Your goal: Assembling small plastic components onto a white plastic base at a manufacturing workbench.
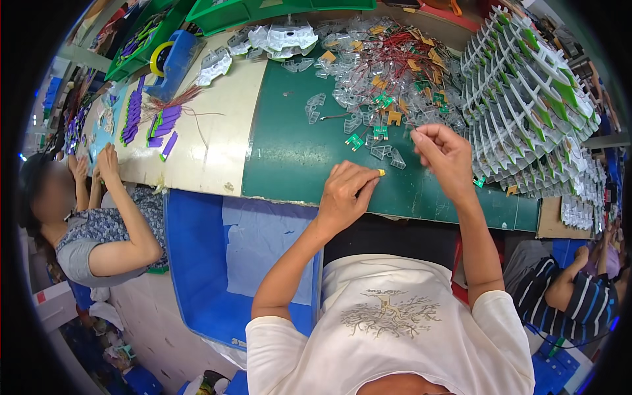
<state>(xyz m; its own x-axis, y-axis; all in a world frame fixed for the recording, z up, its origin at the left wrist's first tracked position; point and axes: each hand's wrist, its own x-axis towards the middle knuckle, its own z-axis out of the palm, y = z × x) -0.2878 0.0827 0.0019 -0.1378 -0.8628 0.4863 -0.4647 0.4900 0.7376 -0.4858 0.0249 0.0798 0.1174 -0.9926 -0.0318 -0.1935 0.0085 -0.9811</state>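
Note:
Over the green mat, my left hand [346, 192] is closed, fingers curled, with a small yellow piece [382, 172] at its fingertips. Whether it is held or worn on a finger, I cannot tell. My right hand [446, 153] is raised a little further right, thumb and forefinger pinched together at the edge of the parts pile; what is between them is too small to make out. Just beyond my hands lie a clear plastic bracket [388, 155] and small green circuit boards [355, 141] with wires. A tan notched piece [394, 118] lies near them.
A heap of clear brackets and red wires [395, 56] covers the far mat. Stacked white-and-green shells [526, 99] rise at the right. A blue bin [191, 263] stands left of me. A tape dispenser [172, 62] and purple strips [170, 122] lie left, near a co-worker [125, 240].

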